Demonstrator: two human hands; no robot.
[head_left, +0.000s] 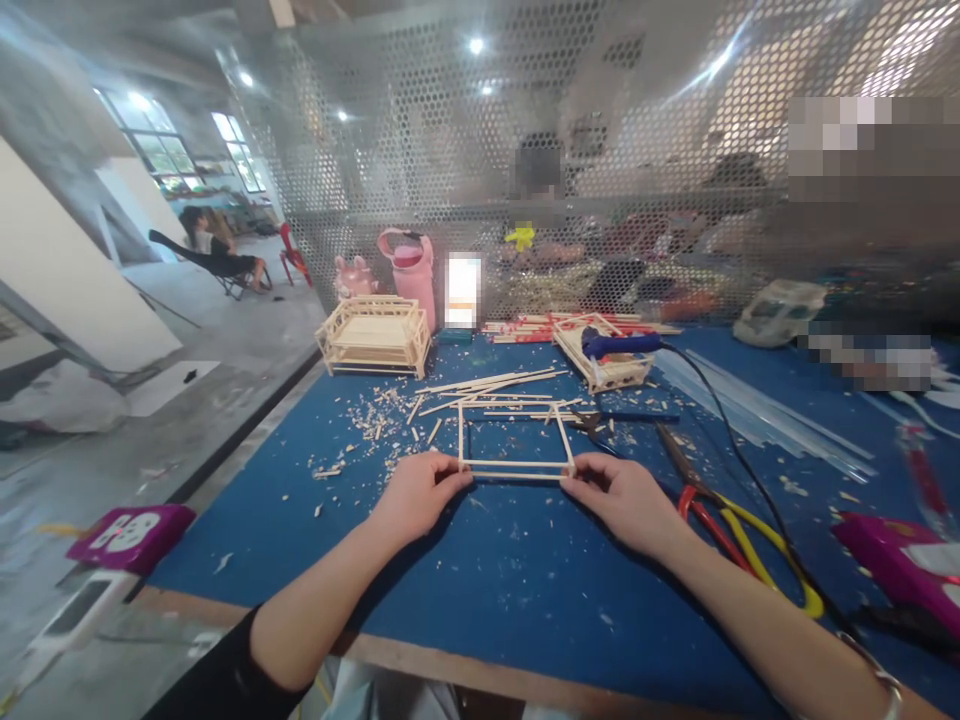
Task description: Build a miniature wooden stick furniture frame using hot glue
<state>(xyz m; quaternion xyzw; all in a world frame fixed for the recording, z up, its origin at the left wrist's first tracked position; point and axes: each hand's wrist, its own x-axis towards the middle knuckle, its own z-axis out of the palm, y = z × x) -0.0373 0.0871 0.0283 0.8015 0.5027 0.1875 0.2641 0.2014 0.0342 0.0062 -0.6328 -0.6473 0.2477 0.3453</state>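
A small rectangular frame of thin wooden sticks (514,436) lies on the blue table top (480,590) in front of me. My left hand (417,493) pinches the frame's near left corner with closed fingers. My right hand (626,500) pinches its near right corner in the same way. More loose sticks (491,384) lie just beyond the frame among wood chips.
A finished stick-built bench (375,335) stands at the back left by a pink bottle (411,272). A blue glue gun (619,345) rests on another stick piece, its black cable trailing right. Pliers with red and yellow handles (724,520) lie to my right. A perforated screen (600,150) backs the table; people sit behind it.
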